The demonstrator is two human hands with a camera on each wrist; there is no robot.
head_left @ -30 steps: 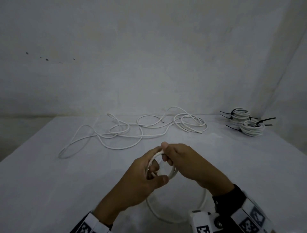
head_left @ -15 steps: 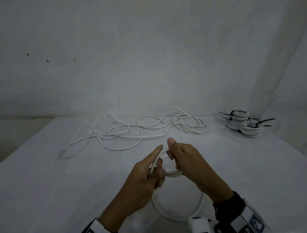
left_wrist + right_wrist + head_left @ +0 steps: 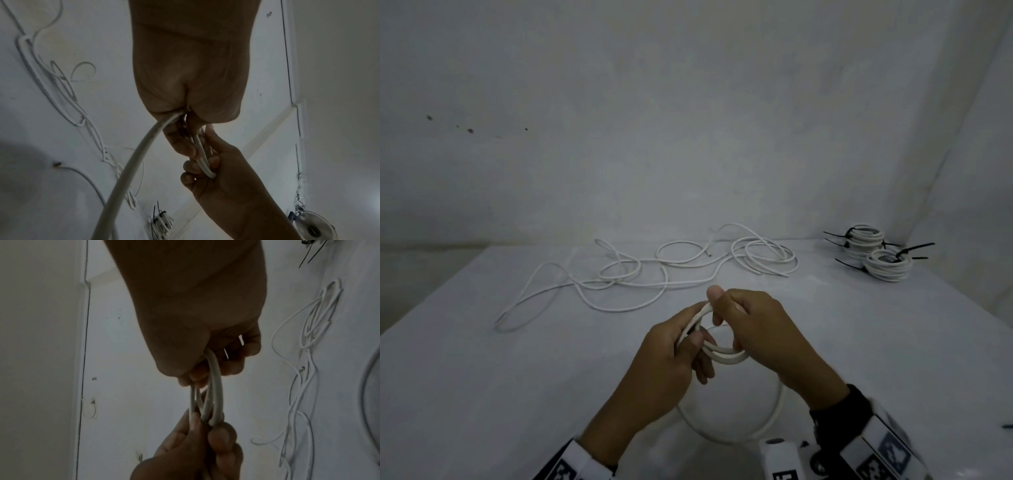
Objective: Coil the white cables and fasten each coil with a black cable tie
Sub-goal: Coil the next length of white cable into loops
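Winding on: another turn since a second ago, left hand (image 3: 671, 356) pinching the coil (image 3: 722, 356), right hand (image 3: 753, 329) curled round its far side. Slack loop (image 3: 774, 421) under the coil remains; no tie yet.

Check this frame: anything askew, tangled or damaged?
Nothing damaged. Both the left hand and right hand grip the half-wound coil, with a slack loop trailing below. The loose white cables at the table's back lie tangled, uncoiled. Two tied coils sit far right.

no readable text, only wristband markers (image 3: 887, 455)
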